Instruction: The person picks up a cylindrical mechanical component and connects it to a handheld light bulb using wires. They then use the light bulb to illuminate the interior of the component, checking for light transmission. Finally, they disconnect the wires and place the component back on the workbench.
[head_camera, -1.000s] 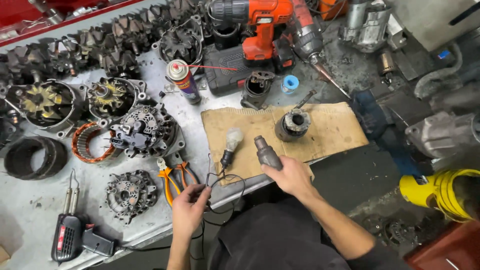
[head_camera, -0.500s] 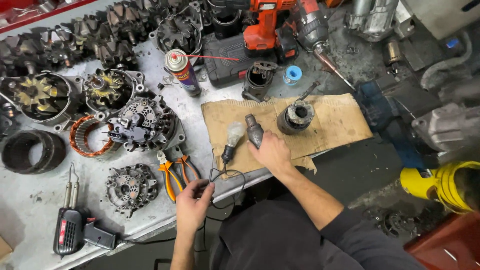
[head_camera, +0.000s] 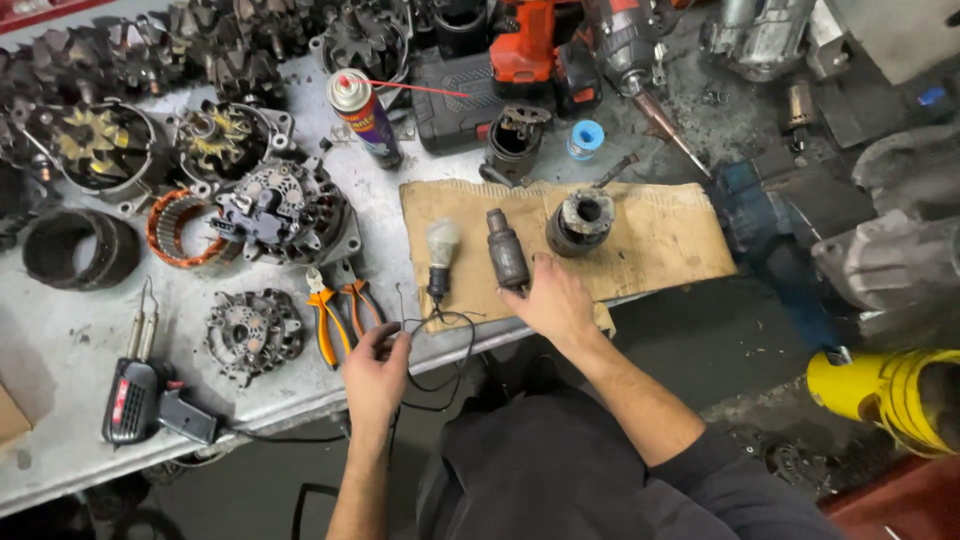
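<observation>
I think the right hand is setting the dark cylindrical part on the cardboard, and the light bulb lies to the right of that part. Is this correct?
Not quite. In the head view the right hand does touch the dark cylindrical part on the cardboard, but the light bulb lies to its left.

Counted on worktop: one spray can (head_camera: 364, 118), one light bulb (head_camera: 441, 243), one orange-handled pliers (head_camera: 337, 308), one soldering gun (head_camera: 135, 385), one cardboard sheet (head_camera: 660, 245), one copper-wound stator ring (head_camera: 178, 228).

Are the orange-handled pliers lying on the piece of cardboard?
No, the orange-handled pliers lie on the bare grey bench, left of the cardboard.
</observation>
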